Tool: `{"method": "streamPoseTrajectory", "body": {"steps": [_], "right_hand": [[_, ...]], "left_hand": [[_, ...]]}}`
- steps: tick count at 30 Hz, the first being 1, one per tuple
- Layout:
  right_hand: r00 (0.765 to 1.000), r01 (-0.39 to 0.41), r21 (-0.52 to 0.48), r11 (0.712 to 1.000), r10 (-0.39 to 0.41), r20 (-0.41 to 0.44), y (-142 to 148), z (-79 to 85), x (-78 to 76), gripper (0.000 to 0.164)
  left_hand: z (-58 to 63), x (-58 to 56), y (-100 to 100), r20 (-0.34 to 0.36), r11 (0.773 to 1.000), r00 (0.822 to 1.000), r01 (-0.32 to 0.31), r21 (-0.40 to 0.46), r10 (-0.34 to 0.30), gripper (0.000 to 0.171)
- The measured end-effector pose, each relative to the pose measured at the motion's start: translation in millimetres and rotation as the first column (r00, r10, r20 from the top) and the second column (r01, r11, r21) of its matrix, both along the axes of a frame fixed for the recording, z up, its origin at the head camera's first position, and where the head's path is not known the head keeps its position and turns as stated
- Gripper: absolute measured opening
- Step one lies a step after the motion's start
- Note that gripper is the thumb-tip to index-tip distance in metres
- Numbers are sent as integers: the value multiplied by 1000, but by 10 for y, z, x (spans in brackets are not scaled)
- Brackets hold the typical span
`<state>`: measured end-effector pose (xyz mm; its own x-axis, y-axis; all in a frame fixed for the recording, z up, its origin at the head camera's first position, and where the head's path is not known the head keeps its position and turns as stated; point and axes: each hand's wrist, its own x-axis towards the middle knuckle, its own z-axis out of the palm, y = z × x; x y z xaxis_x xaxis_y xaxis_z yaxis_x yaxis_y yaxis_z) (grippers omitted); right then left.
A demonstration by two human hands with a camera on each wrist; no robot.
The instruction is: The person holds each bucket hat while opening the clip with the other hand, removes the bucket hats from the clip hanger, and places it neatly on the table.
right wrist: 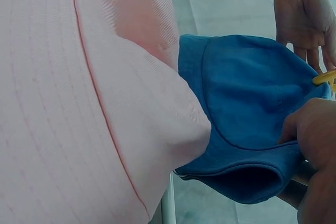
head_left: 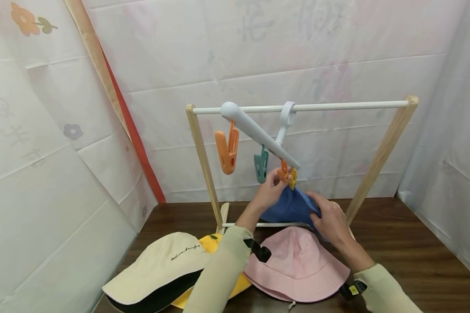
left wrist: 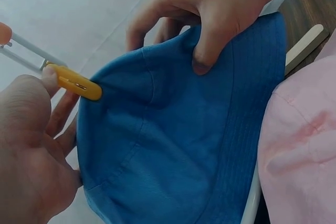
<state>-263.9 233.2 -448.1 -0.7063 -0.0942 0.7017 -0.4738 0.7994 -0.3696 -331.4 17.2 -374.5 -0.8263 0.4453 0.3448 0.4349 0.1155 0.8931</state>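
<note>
A blue bucket hat (head_left: 287,206) hangs from a yellow clothespin (left wrist: 79,83) that bites its crown edge, below the low end of a light grey hanger (head_left: 254,130). My left hand (head_left: 269,191) is at this clothespin; in the left wrist view its thumb presses the clothespin's end, with the fingers behind. My right hand (head_left: 330,219) grips the hat's side, thumb on the near face and fingers behind the cloth, as the right wrist view also shows. An orange clothespin (head_left: 283,171) hangs beside the yellow one. Farther up the hanger are a teal clothespin (head_left: 261,165) and a larger-looking orange clothespin (head_left: 227,150).
The hanger's hook is over the white bar (head_left: 344,105) of a wooden-legged rack (head_left: 384,158). A pink bucket hat (head_left: 297,265) lies on the dark wood table (head_left: 411,243) below my hands. To the left, a cream hat (head_left: 164,265) overlaps a yellow hat (head_left: 239,287).
</note>
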Motion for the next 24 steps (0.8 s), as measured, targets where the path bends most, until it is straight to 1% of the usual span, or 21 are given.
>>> {"method": "streamPoseTrajectory", "body": {"steps": [4, 10, 15, 18, 21, 24], "right_hand": [[1000, 1, 2, 1000, -1, -10, 4, -8, -7, 67], [1000, 10, 4, 1000, -10, -5, -1, -23, -3, 66], [1000, 16, 3, 1000, -16, 11, -8, -22, 10, 66], [1000, 18, 2, 1000, -18, 17, -11, -17, 15, 67], [1000, 18, 4, 1000, -18, 12, -8, -18, 15, 67], [1000, 14, 7, 1000, -14, 4, -4, -24, 16, 67]], "left_hand": [[-1, -10, -1, 7, 1000, 1000, -1, 4, 0, 42], [-5, -10, 8, -18, 1000, 1000, -16, 21, 16, 40], [-26, -9, 21, -26, 997, 998, -57, 52, 59, 37], [-36, -8, 26, -28, 995, 996, -83, 51, 85, 36], [-43, -15, 32, -28, 995, 996, -84, 50, 86, 36], [-42, -17, 35, -7, 996, 997, -77, 46, 77, 37]]}}
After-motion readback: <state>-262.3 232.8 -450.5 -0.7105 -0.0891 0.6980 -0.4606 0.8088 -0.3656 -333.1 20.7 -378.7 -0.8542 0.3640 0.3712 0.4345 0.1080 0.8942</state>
